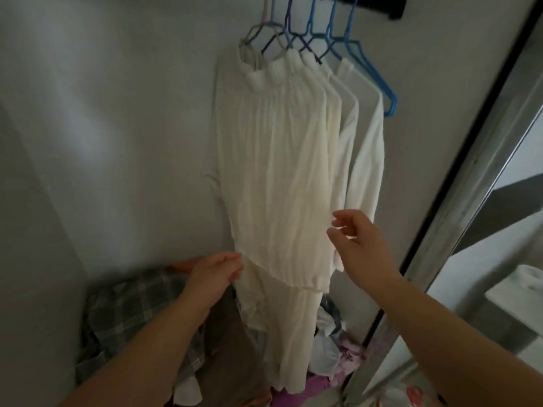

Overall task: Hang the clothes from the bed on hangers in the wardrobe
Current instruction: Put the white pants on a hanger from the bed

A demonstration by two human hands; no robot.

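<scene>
- Left hand (216, 273) pinched the side edge of the front cream garment (276, 177); right hand (357, 245) hovered beside it, fingers loosely spread, holding nothing.
- Soft, crumpled clothes pile (141, 312) lay below.
- Judged well advanced: several pleated white garments hung on thin hangers (320, 36) from the dark rail (379, 7); bed unseen.

1. Five plastic hangers (311, 39) hang on one black rail (373, 7).
2. About five cream-white garments (273, 160) hang from them; exact count unclear.
3. Two bare hands: left hand (216, 273), right hand (357, 245).
</scene>
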